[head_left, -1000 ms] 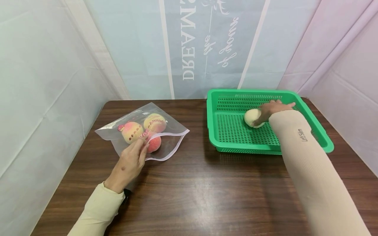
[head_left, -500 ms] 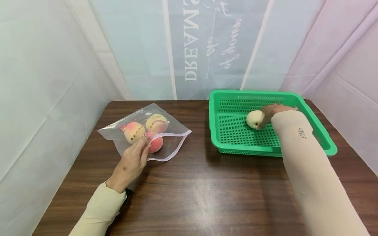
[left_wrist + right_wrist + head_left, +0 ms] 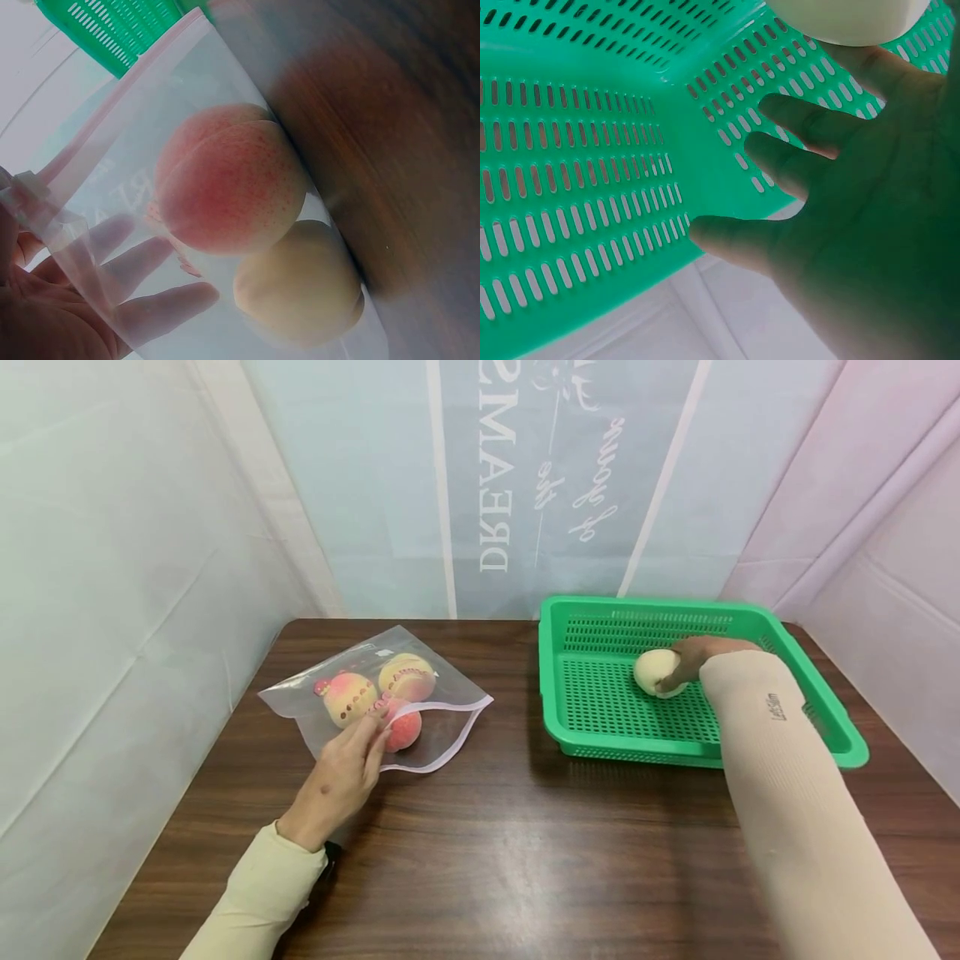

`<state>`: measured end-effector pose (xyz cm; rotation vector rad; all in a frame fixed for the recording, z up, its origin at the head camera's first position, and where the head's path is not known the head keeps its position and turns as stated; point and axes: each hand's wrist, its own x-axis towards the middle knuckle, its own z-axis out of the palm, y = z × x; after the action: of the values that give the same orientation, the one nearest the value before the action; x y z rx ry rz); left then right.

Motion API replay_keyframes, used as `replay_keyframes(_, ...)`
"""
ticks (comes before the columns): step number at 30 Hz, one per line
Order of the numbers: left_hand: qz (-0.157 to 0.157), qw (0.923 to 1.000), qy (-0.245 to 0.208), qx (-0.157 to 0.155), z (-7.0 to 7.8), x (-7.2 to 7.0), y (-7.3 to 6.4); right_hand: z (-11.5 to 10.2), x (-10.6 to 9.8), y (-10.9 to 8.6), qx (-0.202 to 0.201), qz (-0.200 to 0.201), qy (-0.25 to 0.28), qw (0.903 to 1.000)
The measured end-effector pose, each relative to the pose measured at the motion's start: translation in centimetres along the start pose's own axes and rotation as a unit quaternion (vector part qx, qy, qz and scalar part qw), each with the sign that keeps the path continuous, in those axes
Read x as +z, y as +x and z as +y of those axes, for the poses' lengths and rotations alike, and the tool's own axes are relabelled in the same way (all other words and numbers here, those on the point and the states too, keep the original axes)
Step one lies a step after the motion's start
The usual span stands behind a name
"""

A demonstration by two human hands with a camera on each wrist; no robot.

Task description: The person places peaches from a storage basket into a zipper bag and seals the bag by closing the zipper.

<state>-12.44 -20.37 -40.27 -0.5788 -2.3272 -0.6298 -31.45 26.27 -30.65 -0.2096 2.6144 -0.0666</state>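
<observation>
My left hand [image 3: 347, 766] pinches the edge of a clear zip bag [image 3: 450, 727] at its mouth, which gapes toward the right. Inside lie three peaches, among them a red one [image 3: 405, 731] nearest the opening and a yellow-and-pink one [image 3: 408, 677] farther back. The left wrist view shows the red peach [image 3: 229, 184] through the plastic, with several fingers spread behind the bag. Over the green basket, my right hand [image 3: 693, 660] holds a pale, round peach [image 3: 652, 671] between thumb and finger. Its remaining fingers [image 3: 739, 236] stretch apart in the right wrist view.
The green slotted basket [image 3: 637, 748] stands at the back right of the dark wooden table [image 3: 480, 843]. A printed curtain [image 3: 367, 485] hangs behind the table, and pale cloth walls [image 3: 135, 577] rise at both sides.
The whole head view has shifted slightly right and down. On the pale peach, the dark spot that showed half a second ago is now hidden. The left hand keeps its hold on the bag.
</observation>
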Motion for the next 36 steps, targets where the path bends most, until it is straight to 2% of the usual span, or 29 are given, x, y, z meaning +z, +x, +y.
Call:
replay_keyframes(6,-0.002,1.0000,0.001,0.003,0.0,0.0,0.0,0.2,0.1,0.5,0.009,0.009,-0.006,0.9999)
replay_keyframes(13,0.003,0.9999,-0.002,0.011,0.1,0.1,0.1,0.1,0.1,-0.4,0.014,0.012,-0.017,0.9997)
replay_keyframes(23,0.004,1.0000,-0.002,0.000,0.1,-0.1,0.1,-1.8,-1.4,-0.6,-0.052,0.091,-0.061,0.9926)
replay_keyframes(36,0.001,1.0000,-0.005,-0.004,0.2,-0.2,0.2,-6.4,-2.0,-2.4,-0.122,0.175,-0.062,0.9751)
